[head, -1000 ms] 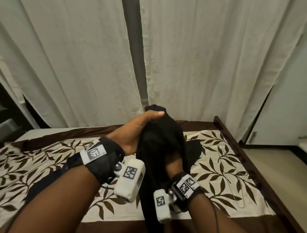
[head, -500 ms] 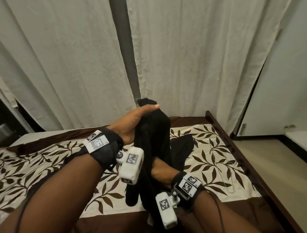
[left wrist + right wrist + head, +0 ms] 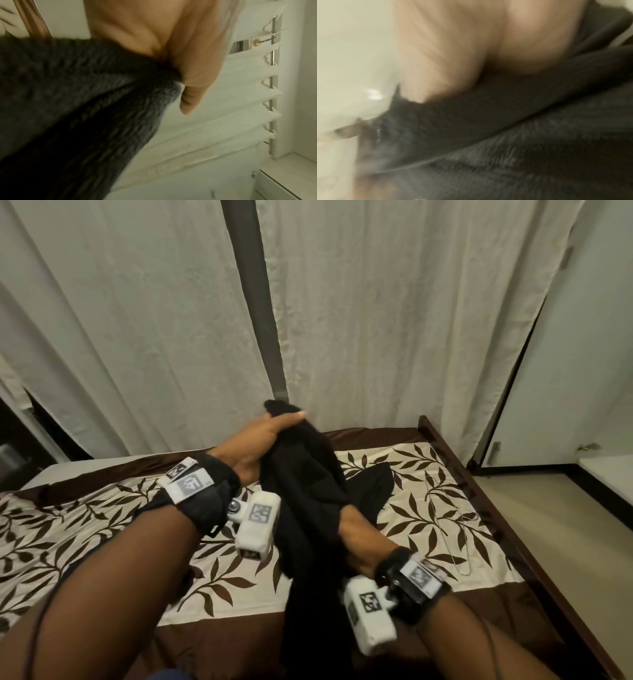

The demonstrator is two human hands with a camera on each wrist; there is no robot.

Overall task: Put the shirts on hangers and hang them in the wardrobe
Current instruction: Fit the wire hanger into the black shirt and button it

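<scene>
A black shirt (image 3: 308, 491) hangs bunched in front of me above the bed. My left hand (image 3: 270, 433) grips its top end, thumb pressed over the dark knit (image 3: 85, 94). My right hand (image 3: 356, 529) is pushed into the shirt lower down, its fingers hidden by the cloth; the right wrist view is blurred, showing my palm against grey-black fabric (image 3: 505, 135). A thin wire hanger (image 3: 452, 525) lies flat on the bedspread to the right of my hands. Another dark garment (image 3: 376, 491) lies on the bed behind the shirt.
The bed (image 3: 513, 546) has a cream, brown-leaf cover and a dark wooden frame on the right. Cream curtains (image 3: 376, 320) hang behind it. A white door or wardrobe panel (image 3: 565, 388) stands at the far right, with bare floor (image 3: 565, 525) beside the bed.
The view has swung to the right, showing more of the white panel and floor. My right hand has drawn lower along the shirt while the left keeps hold of the top.
</scene>
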